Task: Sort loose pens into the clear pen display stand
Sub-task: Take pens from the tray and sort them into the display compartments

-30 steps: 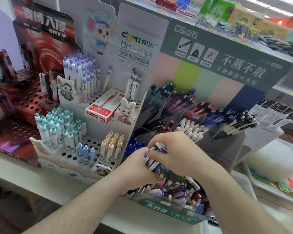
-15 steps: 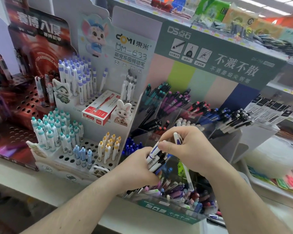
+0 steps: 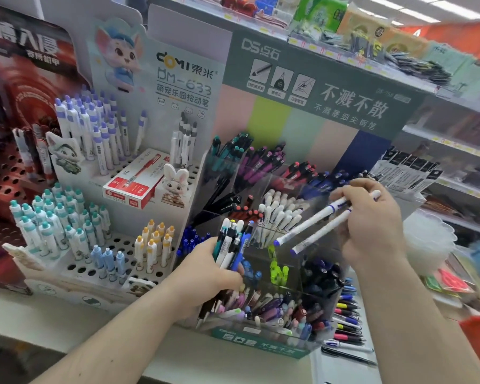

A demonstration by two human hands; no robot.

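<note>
The clear pen display stand (image 3: 261,332) sits on the shelf in front of me, its compartments packed with pens sorted by colour. My left hand (image 3: 208,275) grips an upright bundle of mixed pens (image 3: 232,245) over the stand's left side. My right hand (image 3: 372,220) holds two white pens with blue bands (image 3: 313,225) slanting down to the left, their tips hanging above the middle compartments beside the white-capped pens (image 3: 280,212).
A white perforated display (image 3: 75,267) with teal, purple and yellow pens stands to the left, a red pen box (image 3: 133,184) lying on it. Loose pens (image 3: 347,322) lie right of the stand. A dark red display (image 3: 3,173) is far left.
My right hand pulled two white pens out of the bundle and lifted them up and to the right. My left hand stayed put with the rest of the bundle.
</note>
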